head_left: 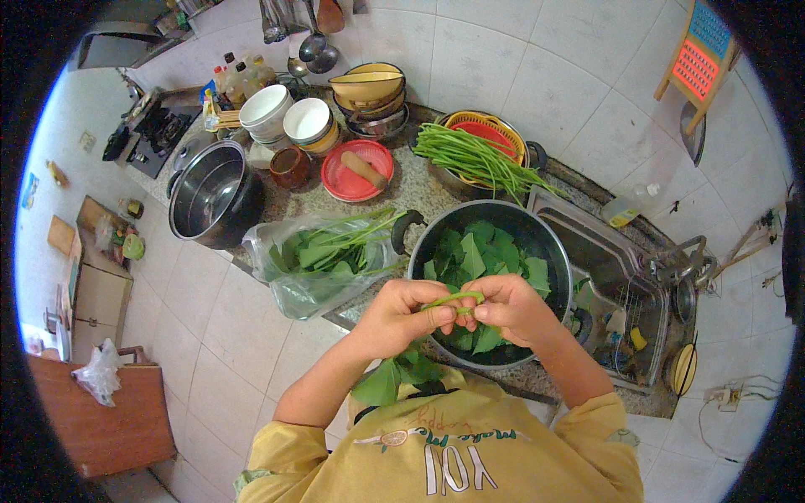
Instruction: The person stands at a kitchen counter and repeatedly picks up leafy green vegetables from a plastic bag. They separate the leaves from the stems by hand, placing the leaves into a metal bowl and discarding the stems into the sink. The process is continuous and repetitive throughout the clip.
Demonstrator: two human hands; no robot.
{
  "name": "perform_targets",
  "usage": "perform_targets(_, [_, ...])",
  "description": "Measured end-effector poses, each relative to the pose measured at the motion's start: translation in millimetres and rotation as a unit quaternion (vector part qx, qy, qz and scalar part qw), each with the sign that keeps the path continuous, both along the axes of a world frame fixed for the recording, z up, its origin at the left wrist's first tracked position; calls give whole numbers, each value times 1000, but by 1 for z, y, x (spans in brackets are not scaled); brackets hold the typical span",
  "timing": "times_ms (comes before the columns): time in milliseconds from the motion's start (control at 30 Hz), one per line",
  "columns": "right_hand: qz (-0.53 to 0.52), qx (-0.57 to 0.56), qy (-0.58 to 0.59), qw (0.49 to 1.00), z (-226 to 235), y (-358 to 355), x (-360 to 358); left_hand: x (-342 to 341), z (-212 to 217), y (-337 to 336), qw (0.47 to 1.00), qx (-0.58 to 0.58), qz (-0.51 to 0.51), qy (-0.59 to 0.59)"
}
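Over a dark pot (560,243) full of green leaves (482,251), my two hands meet. My left hand (411,312) pinches a green stem (457,300), and leaves on that stalk (387,379) hang below my left wrist. My right hand (509,310) grips the same stem by its bent end, fingertips close to those of the left. Left of the pot lies a clear plastic bag (289,293) with leafy stalks (344,247) sticking out of it. A bundle of bare green stems (482,159) rests across a yellow basket (516,134) behind the pot.
A metal sink (579,220) with a tap (688,261) adjoins the pot on the right. Farther left are an empty black pot (214,197), a red plate with a pestle (362,170), a brown cup (289,166) and stacked bowls (306,121). Ladles (313,44) hang on the wall.
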State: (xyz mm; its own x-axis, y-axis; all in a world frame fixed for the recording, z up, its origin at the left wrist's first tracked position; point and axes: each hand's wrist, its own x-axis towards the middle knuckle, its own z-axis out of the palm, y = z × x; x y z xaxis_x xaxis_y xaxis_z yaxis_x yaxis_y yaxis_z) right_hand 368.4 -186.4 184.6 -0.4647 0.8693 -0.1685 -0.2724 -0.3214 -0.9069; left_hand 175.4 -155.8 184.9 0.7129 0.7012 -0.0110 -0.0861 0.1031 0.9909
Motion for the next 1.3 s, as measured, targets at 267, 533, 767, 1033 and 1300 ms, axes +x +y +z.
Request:
perform_targets(267, [31, -111, 215, 970, -23, -1, -4, 1, -13, 0, 978, -193, -25, -68])
perform_targets(533, [18, -100, 299, 949, -34, -2, -10, 0, -27, 8, 934, -306, -56, -173])
perform_targets(767, [-143, -108, 77, 981, 0, 6, 18, -2, -18, 13, 994, -94, 47, 39])
perform_targets(1033, [-151, 460, -434, 760, 20, 14, 3, 8, -13, 9, 939, 269, 107, 185])
perform_targets(1300, [-107, 485, -486, 719, 13, 13, 2, 9, -13, 7, 937, 281, 127, 163])
